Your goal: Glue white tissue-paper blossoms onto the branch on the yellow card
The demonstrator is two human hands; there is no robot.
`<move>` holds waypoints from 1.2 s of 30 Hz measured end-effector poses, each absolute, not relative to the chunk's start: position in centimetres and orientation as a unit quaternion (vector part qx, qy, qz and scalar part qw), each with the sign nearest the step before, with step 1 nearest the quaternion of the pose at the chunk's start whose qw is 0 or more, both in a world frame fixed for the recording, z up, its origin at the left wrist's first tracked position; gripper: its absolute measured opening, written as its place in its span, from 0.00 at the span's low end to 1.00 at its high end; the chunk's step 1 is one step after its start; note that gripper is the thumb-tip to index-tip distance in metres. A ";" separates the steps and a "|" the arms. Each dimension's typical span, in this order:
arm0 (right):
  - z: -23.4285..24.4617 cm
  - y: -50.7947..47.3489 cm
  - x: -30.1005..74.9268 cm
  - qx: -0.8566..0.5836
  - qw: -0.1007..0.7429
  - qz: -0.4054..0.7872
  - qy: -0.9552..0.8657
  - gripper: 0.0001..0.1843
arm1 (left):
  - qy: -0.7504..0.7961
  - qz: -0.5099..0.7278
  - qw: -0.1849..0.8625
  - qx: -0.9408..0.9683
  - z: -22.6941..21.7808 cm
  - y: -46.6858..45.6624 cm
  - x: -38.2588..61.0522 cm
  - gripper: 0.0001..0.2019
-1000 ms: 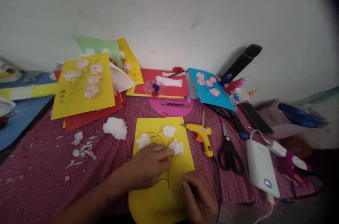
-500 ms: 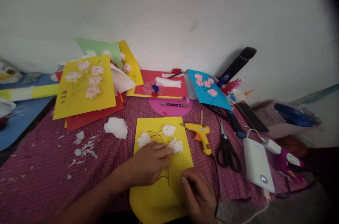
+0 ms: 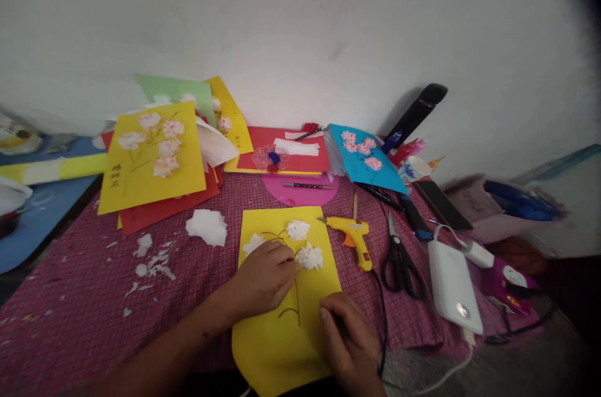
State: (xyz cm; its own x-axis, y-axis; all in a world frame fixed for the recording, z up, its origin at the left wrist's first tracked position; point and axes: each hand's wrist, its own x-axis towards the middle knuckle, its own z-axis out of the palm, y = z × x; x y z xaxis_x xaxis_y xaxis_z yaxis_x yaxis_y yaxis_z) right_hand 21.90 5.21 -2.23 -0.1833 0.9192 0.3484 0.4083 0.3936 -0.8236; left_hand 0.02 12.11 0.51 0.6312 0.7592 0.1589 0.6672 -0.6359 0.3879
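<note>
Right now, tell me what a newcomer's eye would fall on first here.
The bright yellow sheet in the near middle of the checked cloth, bearing white paper flowers on a drawn branch, with the left hand resting beside the flowers and the right hand at its right edge. To its right lie a yellow glue gun and black scissors; a pile of coloured sheets sits back left.

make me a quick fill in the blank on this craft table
The left hand and right hand rest on a ____ sheet.
The glue gun lies between that sheet and the ____.
____ white paper flowers sit on that sheet.
Missing: yellow; scissors; three.
</note>
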 end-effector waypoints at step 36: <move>-2.4 5.2 21.6 -0.468 0.454 0.293 -0.699 0.06 | 0.428 0.088 0.081 0.896 0.6 12.2 1.9 0.06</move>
State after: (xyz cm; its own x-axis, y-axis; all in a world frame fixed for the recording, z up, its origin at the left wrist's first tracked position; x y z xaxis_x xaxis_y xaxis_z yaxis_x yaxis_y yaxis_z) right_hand 21.60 5.21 -2.38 -0.1502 0.9206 0.3605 0.3890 0.3902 -0.8345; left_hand 1.95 12.18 0.59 0.6182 0.7811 0.0877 0.7525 -0.6203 0.2212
